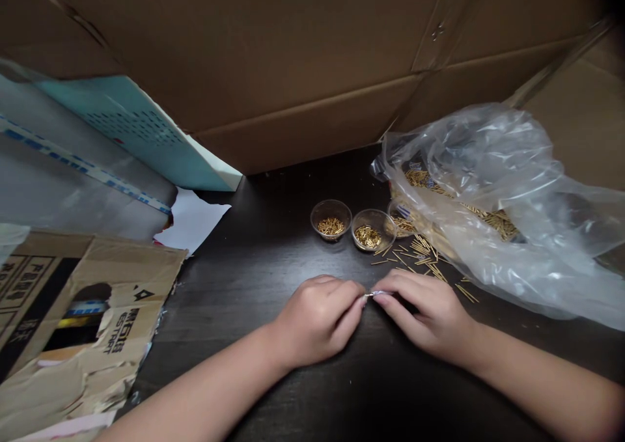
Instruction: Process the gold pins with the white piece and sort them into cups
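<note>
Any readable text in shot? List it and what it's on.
"ESTART" (likely reading), upside down on the cardboard.
Chinese characters on the cardboard's black panel: too blurred to quote.
Fine print on the teal board: too small to read.
Label inside the plastic bag: too blurred to read.

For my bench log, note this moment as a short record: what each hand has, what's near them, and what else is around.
Left hand: pinching a small metal pin in its fingertips
Right hand: pinching the same pin from the opposite side
Things: clear plastic cups of gold-coloured pins; loose gold-coloured pins on a dark table
Rest: crumpled clear plastic bag; torn cardboard sheet; white paper; cardboard wall
</note>
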### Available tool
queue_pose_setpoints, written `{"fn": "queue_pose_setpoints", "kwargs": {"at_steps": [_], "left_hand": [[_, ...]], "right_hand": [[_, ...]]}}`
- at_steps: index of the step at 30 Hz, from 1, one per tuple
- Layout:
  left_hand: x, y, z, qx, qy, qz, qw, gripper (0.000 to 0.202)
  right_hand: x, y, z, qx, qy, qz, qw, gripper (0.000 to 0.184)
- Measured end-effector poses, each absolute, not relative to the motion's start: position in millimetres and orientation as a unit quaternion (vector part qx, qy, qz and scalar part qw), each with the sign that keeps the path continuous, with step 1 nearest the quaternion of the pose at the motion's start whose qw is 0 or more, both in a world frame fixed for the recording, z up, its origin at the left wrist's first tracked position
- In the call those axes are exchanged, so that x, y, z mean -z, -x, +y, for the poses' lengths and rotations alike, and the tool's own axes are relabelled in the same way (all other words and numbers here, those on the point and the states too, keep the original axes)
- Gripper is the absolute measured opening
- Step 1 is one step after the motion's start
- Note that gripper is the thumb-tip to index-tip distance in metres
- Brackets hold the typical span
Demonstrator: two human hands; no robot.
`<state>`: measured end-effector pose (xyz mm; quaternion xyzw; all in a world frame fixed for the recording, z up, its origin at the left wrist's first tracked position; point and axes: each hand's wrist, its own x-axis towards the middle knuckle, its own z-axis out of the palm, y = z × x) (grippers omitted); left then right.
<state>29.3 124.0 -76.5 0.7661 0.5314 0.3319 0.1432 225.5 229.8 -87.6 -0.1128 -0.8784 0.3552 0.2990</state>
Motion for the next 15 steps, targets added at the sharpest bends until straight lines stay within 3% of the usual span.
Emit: {"fn": "queue_pose_setpoints", "kwargs": {"at_steps": [10,15], "left_hand": [[78.6,-35.0,123.3,-0.309,-0.78,0.534,0.103,0.016],[73.7,-31.9,124.5,-0.357,-0.743,0.548,0.142,0.012]], "right_hand": [[86.3,-223.7,226.9,-0.343,0.121,-0.888,0.283,0.011],[85.7,-223.0,226.5,-0.351,0.132,-0.866,0.332,0.011]]}}
